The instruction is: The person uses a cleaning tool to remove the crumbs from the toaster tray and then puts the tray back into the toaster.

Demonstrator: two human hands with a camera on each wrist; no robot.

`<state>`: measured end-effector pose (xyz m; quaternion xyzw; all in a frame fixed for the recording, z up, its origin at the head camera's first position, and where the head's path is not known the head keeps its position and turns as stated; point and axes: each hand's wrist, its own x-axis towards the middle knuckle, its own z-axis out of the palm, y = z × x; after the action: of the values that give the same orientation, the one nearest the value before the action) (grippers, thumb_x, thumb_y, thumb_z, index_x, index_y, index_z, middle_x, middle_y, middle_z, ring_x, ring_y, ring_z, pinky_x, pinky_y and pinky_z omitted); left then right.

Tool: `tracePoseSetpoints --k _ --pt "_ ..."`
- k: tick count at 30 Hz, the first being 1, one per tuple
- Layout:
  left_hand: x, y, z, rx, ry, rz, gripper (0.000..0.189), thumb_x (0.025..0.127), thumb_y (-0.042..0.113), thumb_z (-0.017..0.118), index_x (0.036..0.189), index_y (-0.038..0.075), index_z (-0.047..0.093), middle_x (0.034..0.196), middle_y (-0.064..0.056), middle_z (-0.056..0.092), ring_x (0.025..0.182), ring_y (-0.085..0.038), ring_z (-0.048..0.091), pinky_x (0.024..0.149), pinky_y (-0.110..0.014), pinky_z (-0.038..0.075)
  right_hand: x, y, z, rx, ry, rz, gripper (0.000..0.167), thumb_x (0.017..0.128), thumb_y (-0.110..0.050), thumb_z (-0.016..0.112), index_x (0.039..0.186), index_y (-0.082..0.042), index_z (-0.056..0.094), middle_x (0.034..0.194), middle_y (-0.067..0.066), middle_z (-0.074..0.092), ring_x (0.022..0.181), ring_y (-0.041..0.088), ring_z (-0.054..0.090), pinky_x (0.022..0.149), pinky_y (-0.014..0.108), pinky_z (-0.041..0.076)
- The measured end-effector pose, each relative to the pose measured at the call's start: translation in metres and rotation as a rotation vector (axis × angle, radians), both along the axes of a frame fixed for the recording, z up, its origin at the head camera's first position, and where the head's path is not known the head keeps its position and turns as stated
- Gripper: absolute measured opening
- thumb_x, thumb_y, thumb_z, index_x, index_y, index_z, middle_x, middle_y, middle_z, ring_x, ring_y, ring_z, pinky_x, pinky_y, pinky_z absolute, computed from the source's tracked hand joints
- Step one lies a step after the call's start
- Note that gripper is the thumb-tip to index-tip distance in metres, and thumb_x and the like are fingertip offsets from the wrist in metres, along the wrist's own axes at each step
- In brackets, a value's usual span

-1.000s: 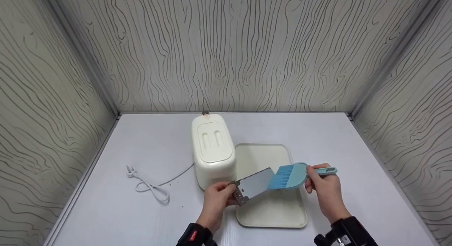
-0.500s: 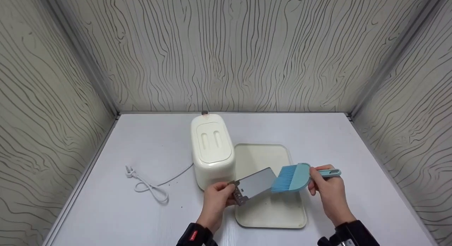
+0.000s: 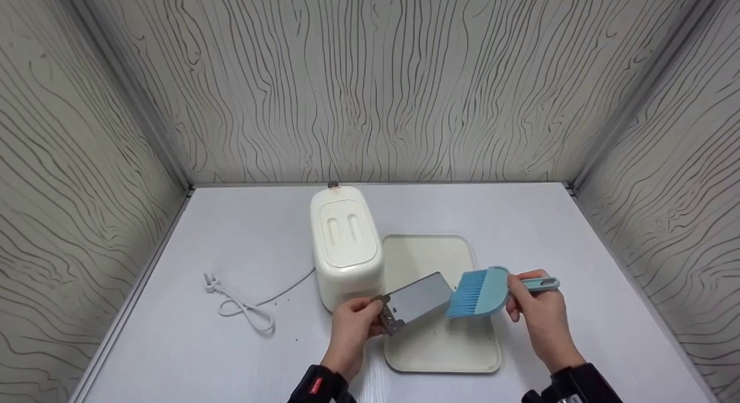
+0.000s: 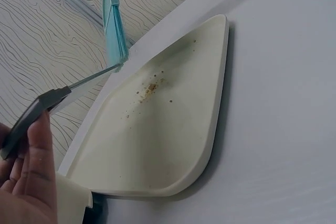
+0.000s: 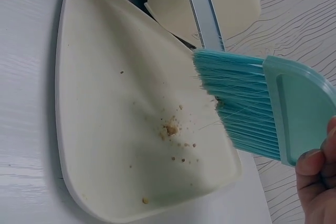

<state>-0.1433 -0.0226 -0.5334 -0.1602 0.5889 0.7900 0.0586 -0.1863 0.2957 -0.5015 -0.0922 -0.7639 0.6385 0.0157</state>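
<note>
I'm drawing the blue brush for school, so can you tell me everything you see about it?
The brush looks like plastic: a pale blue-green, rounded head and a slim handle with a slot near its end. Its wide row of bristles is brighter blue, with a few sticking out. The right hand grips it near where handle meets head. It's held above the cream tray, bristles toward the metal plate, seemingly touching its end.
</note>
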Motion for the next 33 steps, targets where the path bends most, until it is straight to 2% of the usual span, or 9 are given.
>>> tracePoseSetpoints --k 9,15,22,27,33 --pt "0.0 -0.001 0.003 0.004 0.008 0.008 0.02 0.091 0.01 0.069 0.103 -0.006 0.071 0.082 -0.009 0.07 0.065 -0.015 0.067 0.065 -0.031 0.06 0.0 0.002 0.002 0.049 -0.007 -0.01 0.03 0.104 -0.026 0.06 0.116 -0.002 0.046 0.076 0.006 0.06 0.061 0.013 0.056 0.054 0.023 0.052" --pt "0.0 -0.001 0.002 0.01 0.006 0.021 0.02 0.09 0.009 0.068 0.103 -0.007 0.07 0.081 -0.008 0.07 0.065 -0.014 0.067 0.064 -0.03 0.06 -0.001 0.0 0.009 0.076 0.046 -0.045 0.033 0.103 -0.029 0.061 0.118 -0.001 0.051 0.075 0.005 0.061 0.061 0.012 0.055 0.053 0.023 0.05" --pt "0.0 0.0 0.001 0.02 0.009 0.026 0.02 0.089 0.008 0.068 0.102 -0.007 0.07 0.081 -0.008 0.07 0.063 -0.014 0.067 0.063 -0.029 0.06 -0.004 -0.005 0.025 0.044 0.106 -0.082 0.038 0.101 -0.034 0.065 0.119 -0.002 0.055 0.077 0.004 0.061 0.064 0.011 0.055 0.054 0.021 0.049" --pt "-0.001 0.002 -0.001 0.031 0.011 0.01 0.018 0.089 0.008 0.069 0.1 -0.007 0.07 0.08 -0.008 0.07 0.063 -0.014 0.067 0.063 -0.03 0.06 -0.009 -0.017 0.036 0.004 0.149 -0.049 0.04 0.1 -0.036 0.065 0.119 -0.002 0.056 0.078 0.004 0.059 0.064 0.012 0.054 0.054 0.021 0.049" --pt "-0.001 0.003 0.0 0.033 0.007 -0.021 0.021 0.09 0.009 0.069 0.103 -0.007 0.071 0.082 -0.009 0.07 0.062 -0.014 0.066 0.064 -0.03 0.06 -0.012 -0.041 0.046 -0.036 0.175 0.063 0.039 0.102 -0.035 0.062 0.12 -0.001 0.056 0.078 0.004 0.058 0.064 0.011 0.053 0.055 0.02 0.048"
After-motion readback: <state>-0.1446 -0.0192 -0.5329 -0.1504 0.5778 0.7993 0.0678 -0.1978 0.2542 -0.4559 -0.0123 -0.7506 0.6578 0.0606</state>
